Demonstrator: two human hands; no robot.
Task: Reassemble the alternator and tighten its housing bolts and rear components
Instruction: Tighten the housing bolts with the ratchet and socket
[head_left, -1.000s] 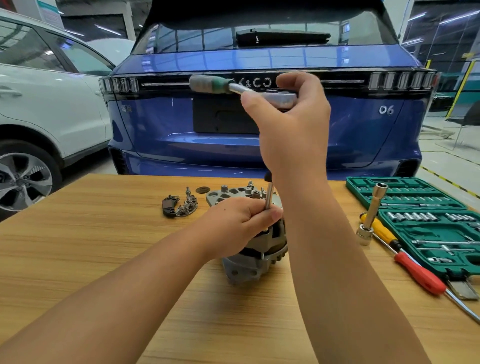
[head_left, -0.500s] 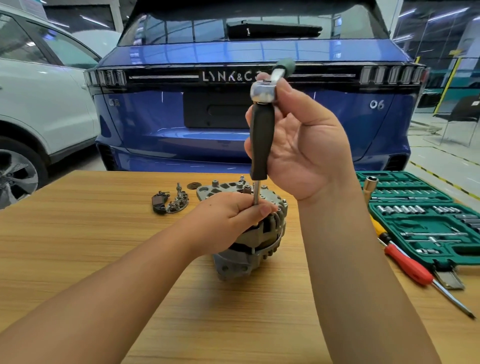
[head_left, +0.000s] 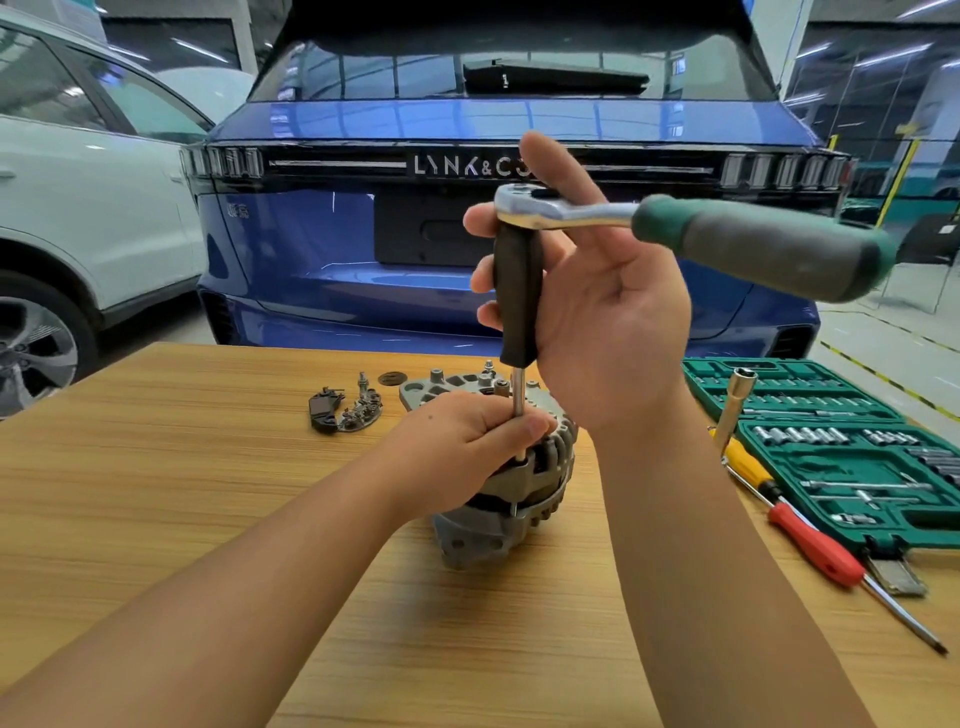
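Socket case, red screwdriver right of alternator.

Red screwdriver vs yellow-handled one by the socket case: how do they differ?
The red screwdriver lies nearer the camera with its whole shaft and tip showing; the yellow-handled screwdriver lies farther back, its shaft running under the red handle. A standing socket extension overlaps the yellow one's far end. Both lie untouched on the table, angled alike.

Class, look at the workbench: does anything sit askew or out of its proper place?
Yes. A silver tubular socket wrench leans tilted against the open green socket case, and a red-handled screwdriver lies loose beside it instead of stowed.
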